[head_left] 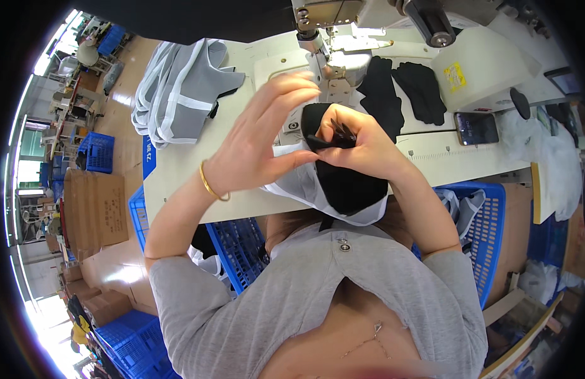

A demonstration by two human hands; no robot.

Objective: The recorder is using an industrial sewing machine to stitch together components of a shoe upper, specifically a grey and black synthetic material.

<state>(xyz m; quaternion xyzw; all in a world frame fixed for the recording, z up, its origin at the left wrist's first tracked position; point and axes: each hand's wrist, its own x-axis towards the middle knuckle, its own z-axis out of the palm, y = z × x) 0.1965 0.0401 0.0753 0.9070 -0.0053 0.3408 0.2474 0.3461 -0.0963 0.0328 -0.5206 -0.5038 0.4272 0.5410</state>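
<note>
My left hand (258, 136) is raised over the table's near edge, fingers stretched out and thumb apart. Its thumb tip comes close to my right hand (367, 146). The fingers of that right hand are curled round a small dark tool that looks like black thread snips (333, 137). Under both hands lies a garment piece of black fabric (352, 188) with grey cloth and white edging (295, 183), hanging over the table edge toward my lap. Just beyond the hands is the needle area of a sewing machine (340, 69).
Grey pieces with white binding (182, 95) are stacked at the left. Black fabric pieces (419, 91), a phone (477, 129) and a pale box (485, 69) lie to the right. Blue crates (488, 237) stand below the table (425, 170) on both sides.
</note>
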